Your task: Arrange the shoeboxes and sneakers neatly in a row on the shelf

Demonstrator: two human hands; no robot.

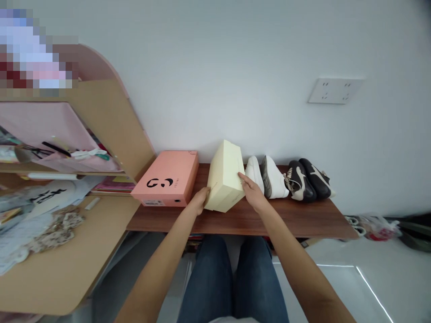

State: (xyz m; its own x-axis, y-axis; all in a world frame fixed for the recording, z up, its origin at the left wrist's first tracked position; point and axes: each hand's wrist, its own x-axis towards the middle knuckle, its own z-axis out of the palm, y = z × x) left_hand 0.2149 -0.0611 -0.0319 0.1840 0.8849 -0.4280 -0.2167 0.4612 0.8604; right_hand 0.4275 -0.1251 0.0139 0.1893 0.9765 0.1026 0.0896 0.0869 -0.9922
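Note:
A pale yellow shoebox (pixel 232 166) is tilted above the dark wooden shelf top (pixel 249 224), held between both my hands. My left hand (pixel 201 200) grips its lower left side, fingers partly hidden by the box. On the right side, my right hand (pixel 252 190) presses with its fingers against the box. To the left lies a closed pink shoebox (pixel 168 177) with black printing. Just right of my right hand sit a pair of white shoes (pixel 274 179), and beyond them a pair of black shoes (pixel 301 181) with light markings.
A wooden desk (pixel 84 242) with papers, a hair scrunchie (pixel 57 229) and a shelf unit stands at the left. The wall behind carries a socket plate (pixel 335 91). A plastic bag (pixel 379 226) lies beyond the shelf's right end.

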